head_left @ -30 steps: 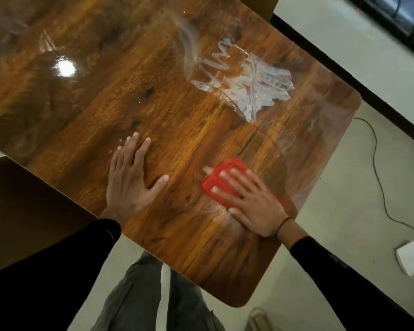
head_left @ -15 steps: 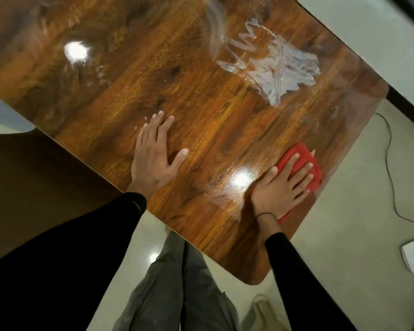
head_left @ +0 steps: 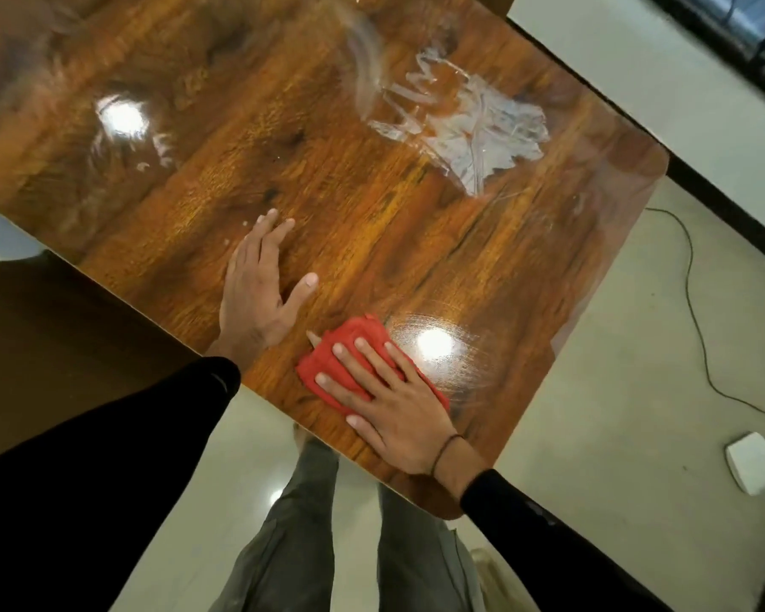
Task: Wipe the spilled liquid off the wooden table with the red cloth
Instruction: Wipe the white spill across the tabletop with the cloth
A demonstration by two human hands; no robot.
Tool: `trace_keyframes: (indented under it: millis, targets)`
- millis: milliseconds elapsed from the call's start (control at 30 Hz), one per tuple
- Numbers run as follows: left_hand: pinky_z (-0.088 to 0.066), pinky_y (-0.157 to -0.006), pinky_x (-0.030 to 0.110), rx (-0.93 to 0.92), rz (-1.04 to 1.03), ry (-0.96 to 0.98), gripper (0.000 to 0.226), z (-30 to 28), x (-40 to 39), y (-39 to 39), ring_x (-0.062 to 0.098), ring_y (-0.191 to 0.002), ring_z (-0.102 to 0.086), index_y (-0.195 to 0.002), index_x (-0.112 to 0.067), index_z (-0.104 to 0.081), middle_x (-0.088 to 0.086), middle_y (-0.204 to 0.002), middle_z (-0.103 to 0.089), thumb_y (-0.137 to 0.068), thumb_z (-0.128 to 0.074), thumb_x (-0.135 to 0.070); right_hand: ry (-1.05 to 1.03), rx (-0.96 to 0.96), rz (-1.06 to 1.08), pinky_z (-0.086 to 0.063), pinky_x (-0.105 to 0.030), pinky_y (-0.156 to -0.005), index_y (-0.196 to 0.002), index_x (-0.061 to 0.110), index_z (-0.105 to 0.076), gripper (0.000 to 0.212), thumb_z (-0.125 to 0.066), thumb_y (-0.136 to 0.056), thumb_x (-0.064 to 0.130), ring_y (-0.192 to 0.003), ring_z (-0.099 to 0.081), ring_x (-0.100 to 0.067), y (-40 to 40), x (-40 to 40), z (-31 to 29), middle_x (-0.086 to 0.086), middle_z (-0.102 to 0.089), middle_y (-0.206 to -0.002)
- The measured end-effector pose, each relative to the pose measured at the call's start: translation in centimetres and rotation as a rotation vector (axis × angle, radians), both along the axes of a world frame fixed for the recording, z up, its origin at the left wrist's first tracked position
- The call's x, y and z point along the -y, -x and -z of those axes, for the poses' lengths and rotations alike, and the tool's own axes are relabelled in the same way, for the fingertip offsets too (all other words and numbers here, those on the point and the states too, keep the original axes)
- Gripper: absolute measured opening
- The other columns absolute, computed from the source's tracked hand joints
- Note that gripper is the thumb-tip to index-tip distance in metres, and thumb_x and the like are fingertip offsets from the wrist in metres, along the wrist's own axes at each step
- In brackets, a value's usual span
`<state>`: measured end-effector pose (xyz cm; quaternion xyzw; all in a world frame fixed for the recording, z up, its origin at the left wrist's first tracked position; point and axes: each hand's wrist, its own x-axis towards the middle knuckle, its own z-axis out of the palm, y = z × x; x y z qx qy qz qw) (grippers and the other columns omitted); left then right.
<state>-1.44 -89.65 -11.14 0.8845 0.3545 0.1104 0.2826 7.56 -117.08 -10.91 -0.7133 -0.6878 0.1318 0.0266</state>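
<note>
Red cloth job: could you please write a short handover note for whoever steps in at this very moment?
Right hand: flat, fingers straight, pressing the red cloth onto the wooden table near its front edge.
Left hand: flat on the table beside the cloth, bracing, holding nothing.
Done: I cannot tell how much near the cloth is dry.
Left: the spilled liquid, a whitish smear at the far right of the table, apart from the cloth, needs wiping.
</note>
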Motion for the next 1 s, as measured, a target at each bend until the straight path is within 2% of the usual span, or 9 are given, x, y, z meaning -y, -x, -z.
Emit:
trace_keyframes:
  millis: [67, 167, 300, 433, 567, 700, 800, 867, 1000]
  targets:
    - [-0.017, -0.133, 0.056, 0.000, -0.015, 0.011, 0.079, -0.5, 0.6, -0.3, 0.026, -0.169, -0.022, -0.169, -0.028, -0.034, 0.003, -0.182, -0.024, -0.107, -0.035, -0.077, 0.035, 0.002, -0.062, -0.008, -0.060, -0.140, -0.183, 0.037, -0.007, 0.070, -0.035, -0.120, 0.054, -0.177, 0.001, -0.033, -2.6, 3.1, -0.1, -0.004, 0.003, -0.191]
    - [-0.016, -0.131, 0.054, -0.045, -0.066, -0.008, 0.071, -1.6, 4.1, -1.1, 0.026, -0.169, -0.018, -0.168, -0.026, -0.036, 0.004, -0.183, -0.022, -0.111, -0.037, -0.069, 0.053, 0.057, -0.057, -0.007, -0.060, -0.140, -0.182, 0.038, -0.010, 0.068, -0.029, -0.120, 0.055, -0.177, 0.000, -0.033, -8.2, 5.3, -0.3, -0.004, 0.001, -0.191]
    - [-0.011, -0.136, 0.049, -0.119, -0.099, 0.020, 0.060, -2.0, 13.4, -3.5, 0.018, -0.170, -0.009, -0.168, -0.025, -0.034, 0.003, -0.183, -0.016, -0.115, -0.036, -0.053, 0.023, 0.089, 0.099, -0.014, -0.063, -0.139, -0.182, 0.037, -0.016, 0.068, -0.030, -0.118, 0.054, -0.177, -0.004, -0.032, -17.0, 4.3, -0.9, -0.004, -0.003, -0.191]
    - [-0.014, -0.139, 0.046, -0.111, -0.122, 0.057, 0.057, -1.2, 19.4, -6.4, 0.018, -0.171, -0.014, -0.168, -0.020, -0.035, 0.004, -0.183, -0.021, -0.117, -0.031, -0.044, -0.006, 0.080, 0.268, -0.014, -0.064, -0.139, -0.182, 0.036, -0.016, 0.068, -0.030, -0.118, 0.052, -0.177, -0.006, -0.031, -22.6, 1.4, -1.2, -0.005, -0.006, -0.191]
    - [-0.001, -0.139, 0.038, -0.214, -0.114, -0.057, 0.065, 0.0, 20.2, -6.8, 0.020, -0.172, -0.009, -0.170, -0.017, -0.030, 0.007, -0.184, -0.015, -0.115, -0.034, -0.051, -0.042, 0.076, 0.446, -0.009, -0.060, -0.141, -0.182, 0.039, -0.011, 0.067, -0.028, -0.118, 0.051, -0.177, -0.007, -0.031, -22.2, 1.0, -0.8, -0.004, -0.004, -0.191]
    - [0.001, -0.139, 0.040, -0.275, -0.089, -0.109, 0.076, 0.2, 20.3, -6.7, 0.022, -0.173, -0.004, -0.173, -0.020, -0.020, 0.006, -0.185, -0.007, -0.112, -0.040, -0.060, -0.036, 0.053, 0.807, -0.012, -0.063, -0.140, -0.183, 0.033, -0.010, 0.069, -0.030, -0.119, 0.048, -0.176, -0.008, -0.037, -19.8, 2.4, -1.1, -0.009, -0.003, -0.191]
    - [0.008, -0.138, 0.033, -0.276, -0.119, -0.127, 0.073, -0.1, 20.4, -7.1, 0.024, -0.172, -0.007, -0.173, -0.020, -0.021, 0.007, -0.185, -0.010, -0.112, -0.040, -0.056, -0.040, 0.036, 0.925, -0.010, -0.064, -0.140, -0.183, 0.029, -0.006, 0.069, -0.026, -0.120, 0.048, -0.176, -0.006, -0.040, -16.9, 4.0, -1.1, -0.012, 0.002, -0.191]
    - [0.010, -0.137, 0.030, -0.269, -0.130, -0.126, 0.071, -0.3, 20.4, -7.1, 0.026, -0.172, -0.011, -0.172, -0.021, -0.024, 0.008, -0.184, -0.014, -0.112, -0.041, -0.053, -0.052, 0.030, 0.847, -0.009, -0.063, -0.141, -0.183, 0.027, -0.006, 0.071, -0.028, -0.119, 0.048, -0.176, -0.004, -0.040, -14.5, 5.6, -1.0, -0.012, 0.003, -0.191]
    - [-0.002, -0.139, 0.038, -0.255, -0.142, -0.119, 0.070, -0.5, 20.7, -7.4, 0.027, -0.172, -0.013, -0.172, -0.019, -0.029, 0.008, -0.184, -0.016, -0.112, -0.043, -0.052, -0.052, 0.008, 0.368, -0.011, -0.065, -0.141, -0.183, 0.029, -0.009, 0.070, -0.028, -0.119, 0.051, -0.177, -0.001, -0.037, -13.0, 10.8, 0.0, -0.009, 0.001, -0.191]
